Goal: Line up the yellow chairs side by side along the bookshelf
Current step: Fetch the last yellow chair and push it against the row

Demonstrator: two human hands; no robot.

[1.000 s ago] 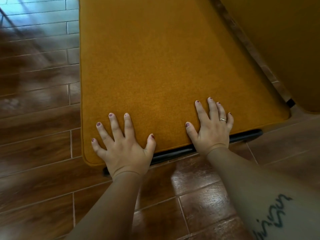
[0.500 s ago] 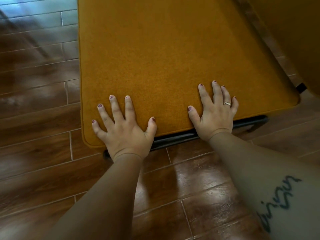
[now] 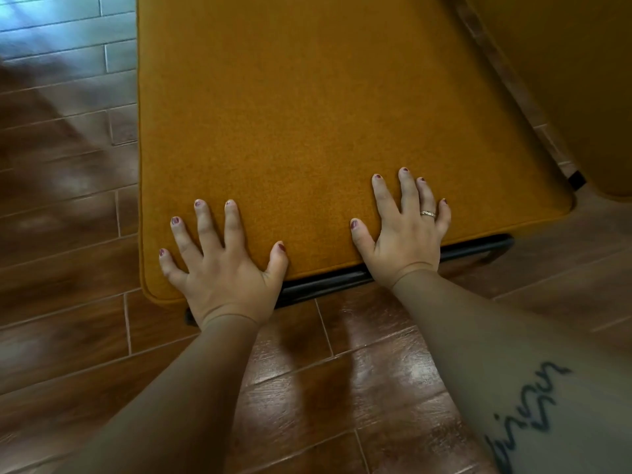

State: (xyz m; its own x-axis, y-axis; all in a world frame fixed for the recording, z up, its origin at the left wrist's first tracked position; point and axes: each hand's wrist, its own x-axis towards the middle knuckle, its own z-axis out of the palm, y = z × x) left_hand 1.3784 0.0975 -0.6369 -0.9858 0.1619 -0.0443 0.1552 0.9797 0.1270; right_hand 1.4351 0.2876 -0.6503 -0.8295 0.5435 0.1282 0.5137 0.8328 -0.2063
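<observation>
A mustard-yellow upholstered chair seat point(image 3: 307, 114) fills the middle of the view, with its black metal frame point(image 3: 325, 282) showing under the front edge. My left hand point(image 3: 222, 268) lies flat on the seat's front left part, fingers spread. My right hand point(image 3: 403, 241), wearing a ring, lies flat on the front right part, fingers also spread. Neither hand grips anything; both palms rest over the front edge. Part of a second yellow chair point(image 3: 581, 80) stands at the right, separated from the first by a narrow strip of floor. No bookshelf is in view.
Glossy brown wood-look floor tiles point(image 3: 61, 234) surround the chairs. Open floor lies to the left of the seat and between me and its front edge. Light from the upper left reflects off the far tiles point(image 3: 68, 35).
The seat has slid a little away from me under both palms, and the view has shifted with it. Both hands stay planted on the same spots of the front edge.
</observation>
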